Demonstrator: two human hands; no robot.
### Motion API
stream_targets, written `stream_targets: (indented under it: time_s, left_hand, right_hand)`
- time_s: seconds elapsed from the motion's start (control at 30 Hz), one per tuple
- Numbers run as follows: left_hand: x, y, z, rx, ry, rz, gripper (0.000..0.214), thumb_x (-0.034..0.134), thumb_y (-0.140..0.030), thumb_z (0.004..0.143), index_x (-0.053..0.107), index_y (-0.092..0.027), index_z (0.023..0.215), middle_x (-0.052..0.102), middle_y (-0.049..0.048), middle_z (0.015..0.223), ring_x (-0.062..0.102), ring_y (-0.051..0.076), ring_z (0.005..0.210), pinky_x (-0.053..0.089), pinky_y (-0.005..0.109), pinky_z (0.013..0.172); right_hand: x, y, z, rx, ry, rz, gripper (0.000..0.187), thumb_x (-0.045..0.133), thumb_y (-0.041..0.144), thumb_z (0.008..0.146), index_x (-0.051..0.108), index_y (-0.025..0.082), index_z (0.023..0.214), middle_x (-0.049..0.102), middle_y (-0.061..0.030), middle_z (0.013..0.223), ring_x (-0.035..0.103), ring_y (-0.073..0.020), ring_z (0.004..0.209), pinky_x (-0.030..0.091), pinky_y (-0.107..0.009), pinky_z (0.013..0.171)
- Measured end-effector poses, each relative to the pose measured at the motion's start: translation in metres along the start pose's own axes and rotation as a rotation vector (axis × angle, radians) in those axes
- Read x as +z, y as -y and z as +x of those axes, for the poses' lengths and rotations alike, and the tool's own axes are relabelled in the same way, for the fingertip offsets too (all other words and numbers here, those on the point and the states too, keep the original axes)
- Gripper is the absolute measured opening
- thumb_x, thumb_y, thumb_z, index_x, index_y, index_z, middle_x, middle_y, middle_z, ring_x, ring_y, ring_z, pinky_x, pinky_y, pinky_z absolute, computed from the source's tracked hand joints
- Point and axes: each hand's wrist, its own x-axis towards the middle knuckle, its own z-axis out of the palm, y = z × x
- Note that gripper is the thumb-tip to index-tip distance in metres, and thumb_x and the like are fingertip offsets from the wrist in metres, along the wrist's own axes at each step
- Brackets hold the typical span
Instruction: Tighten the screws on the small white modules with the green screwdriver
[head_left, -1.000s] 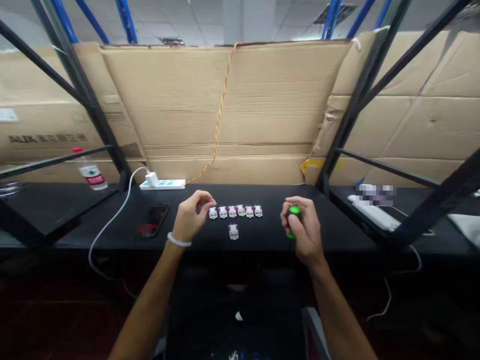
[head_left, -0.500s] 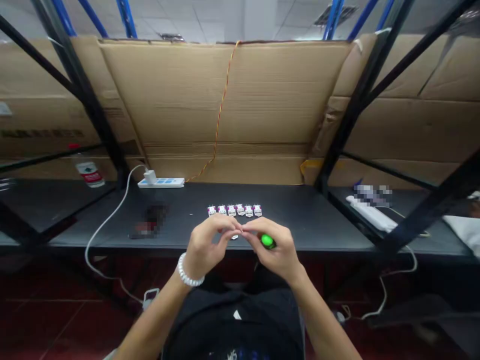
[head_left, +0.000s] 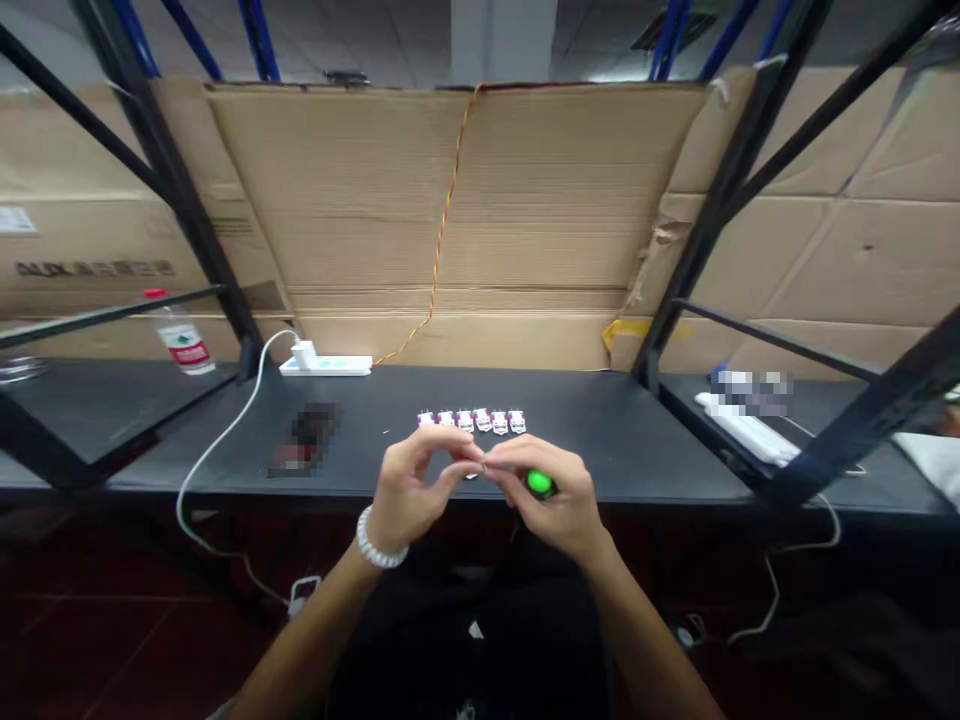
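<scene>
My left hand (head_left: 415,482), with a white coiled band (head_left: 377,541) at the wrist, is closed in a pinch of thumb and forefinger. Its fingertips meet those of my right hand (head_left: 551,492) above the front of the dark table. Whatever sits between the tips is too small to make out. Tucked in my right hand is a thing with a bright green rounded end (head_left: 539,482) and a dark part; its kind is unclear. Beyond the fingers, several small white-and-purple parts (head_left: 482,420) stand in a row. A small white bit (head_left: 471,477) shows below the fingertips.
On the black table (head_left: 585,400) a white power strip (head_left: 337,366) lies at the back left, its white cable (head_left: 217,440) hanging over the front edge. A bottle (head_left: 184,340) stands beyond the left frame post. Cardboard (head_left: 540,200) walls the back; black metal posts (head_left: 697,220) flank both sides.
Both hands stay pinched together in almost the same place. The whole view has shifted very slightly, and the picture is darker and sharper.
</scene>
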Motion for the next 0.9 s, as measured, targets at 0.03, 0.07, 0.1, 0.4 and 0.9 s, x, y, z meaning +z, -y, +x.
stream_targets:
  time_s: [0.03, 0.07, 0.1, 0.4, 0.9]
  left_hand:
    - [0.0, 0.0, 0.0, 0.014, 0.002, 0.007, 0.024, 0.079, -0.011, 0.088, 0.069, -0.019, 0.109, 0.079, 0.0031, 0.088, 0.077, 0.017, 0.078, 0.066, 0.028, 0.077]
    - [0.0, 0.0, 0.0, 0.032, 0.002, 0.025, 0.024, 0.078, -0.01, 0.088, 0.069, -0.019, 0.109, 0.079, 0.003, 0.087, 0.078, 0.017, 0.078, 0.066, 0.028, 0.077]
    - [0.0, -0.001, 0.0, 0.056, 0.003, 0.049, 0.023, 0.078, -0.009, 0.089, 0.07, -0.019, 0.108, 0.08, 0.0031, 0.087, 0.078, 0.017, 0.079, 0.066, 0.028, 0.078]
    - [0.0, -0.002, -0.002, 0.154, 0.003, 0.103, 0.027, 0.075, -0.003, 0.088, 0.071, -0.02, 0.109, 0.081, 0.0028, 0.089, 0.079, 0.018, 0.08, 0.067, 0.029, 0.077]
    - [0.015, -0.015, -0.002, -0.04, -0.085, -0.152, 0.023, 0.08, -0.01, 0.086, 0.07, -0.018, 0.105, 0.077, 0.0066, 0.093, 0.076, 0.018, 0.084, 0.066, 0.031, 0.079]
  right_hand:
    - [0.0, 0.0, 0.0, 0.004, 0.005, 0.005, 0.018, 0.073, 0.01, 0.092, 0.078, 0.023, 0.103, 0.08, -0.0061, 0.095, 0.078, -0.0181, 0.085, 0.065, -0.031, 0.078]
    - [0.0, 0.0, 0.0, 0.008, 0.006, 0.012, 0.017, 0.073, 0.01, 0.092, 0.078, 0.023, 0.102, 0.081, -0.0059, 0.095, 0.077, -0.018, 0.084, 0.065, -0.031, 0.078]
    - [0.0, 0.0, 0.0, 0.011, 0.006, 0.019, 0.017, 0.073, 0.01, 0.091, 0.078, 0.023, 0.101, 0.081, -0.0057, 0.094, 0.077, -0.0181, 0.084, 0.065, -0.031, 0.077]
    - [0.001, 0.004, 0.0, -0.016, -0.008, 0.001, 0.016, 0.072, 0.008, 0.091, 0.077, 0.022, 0.097, 0.08, -0.0061, 0.092, 0.078, -0.0184, 0.084, 0.066, -0.03, 0.077]
    - [0.012, 0.006, -0.008, -0.031, -0.134, -0.056, 0.022, 0.067, 0.004, 0.089, 0.07, 0.022, 0.102, 0.076, -0.0066, 0.095, 0.075, -0.0187, 0.083, 0.06, -0.027, 0.063]
